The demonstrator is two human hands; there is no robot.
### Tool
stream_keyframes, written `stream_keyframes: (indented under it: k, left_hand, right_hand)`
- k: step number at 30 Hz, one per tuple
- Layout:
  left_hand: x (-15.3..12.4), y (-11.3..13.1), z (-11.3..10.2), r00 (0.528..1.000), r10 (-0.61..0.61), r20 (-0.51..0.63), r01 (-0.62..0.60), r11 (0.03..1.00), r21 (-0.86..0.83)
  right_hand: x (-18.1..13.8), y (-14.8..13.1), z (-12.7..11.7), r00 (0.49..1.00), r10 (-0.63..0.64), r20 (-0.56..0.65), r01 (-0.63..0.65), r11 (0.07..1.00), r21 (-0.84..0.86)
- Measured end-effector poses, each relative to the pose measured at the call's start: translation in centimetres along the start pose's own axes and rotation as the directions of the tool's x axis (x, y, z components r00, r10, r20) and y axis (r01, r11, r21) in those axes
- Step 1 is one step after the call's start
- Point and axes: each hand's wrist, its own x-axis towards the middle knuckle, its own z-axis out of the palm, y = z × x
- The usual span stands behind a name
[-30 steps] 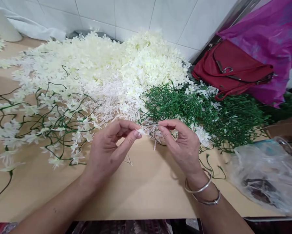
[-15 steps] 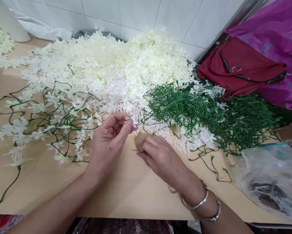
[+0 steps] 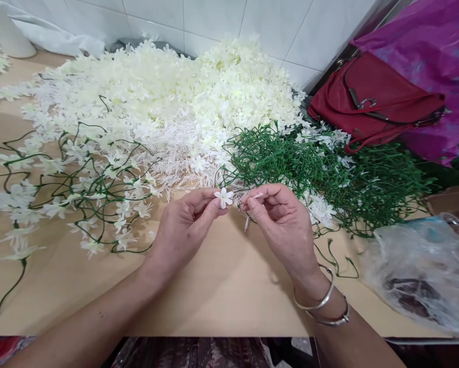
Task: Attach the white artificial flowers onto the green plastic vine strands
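My left hand (image 3: 183, 227) pinches a small white artificial flower (image 3: 224, 197) between thumb and forefinger, just above the tan table (image 3: 222, 291). Close to its right, my right hand (image 3: 281, 222) is closed in a pinch on a thin white plastic stamen piece (image 3: 257, 195), its tip pointing at the flower. Two metal bangles sit on my right wrist. Behind both hands lies a big heap of loose cream-white flowers (image 3: 168, 97) and white stamen sprigs (image 3: 183, 158).
A tangle of bare green plastic stems (image 3: 314, 168) lies to the right. Green vines with flowers fitted (image 3: 79, 189) spread on the left. A red handbag (image 3: 371, 102) and purple cloth are at back right, a clear plastic bag (image 3: 417, 271) at right.
My right hand dropped toward the table in a blur, then came back up beside the left with a stamen piece. The flower in my left hand now faces the camera.
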Motion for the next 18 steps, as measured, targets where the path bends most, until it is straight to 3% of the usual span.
stream_keyframes:
  k: [2,6,12,15,18]
  left_hand:
    - [-0.06,-0.35,0.13,0.999,0.008,0.035,-0.008,1.000,0.010]
    - [-0.24,-0.89,0.16,0.995,0.031,0.095,-0.036,0.998,0.052]
    - [-0.50,-0.64,0.17,0.988,0.103,0.112,-0.124,0.971,0.202]
    - [-0.62,-0.41,0.18,0.962,0.255,0.100,-0.274,0.885,0.377]
    - [-0.75,-0.43,0.13,0.885,0.434,0.168,-0.449,0.701,0.555]
  right_hand:
    - [-0.25,-0.03,0.22,0.998,-0.070,0.001,0.070,0.997,-0.020]
    - [-0.64,0.02,0.42,0.972,-0.227,0.057,0.234,0.948,-0.213]
    - [-0.63,0.47,0.63,0.948,-0.306,0.086,0.315,0.871,-0.376]
    - [-0.66,0.39,0.83,0.929,-0.355,0.100,0.361,0.816,-0.451]
    - [-0.81,0.14,1.09,0.931,-0.354,0.091,0.352,0.803,-0.481]
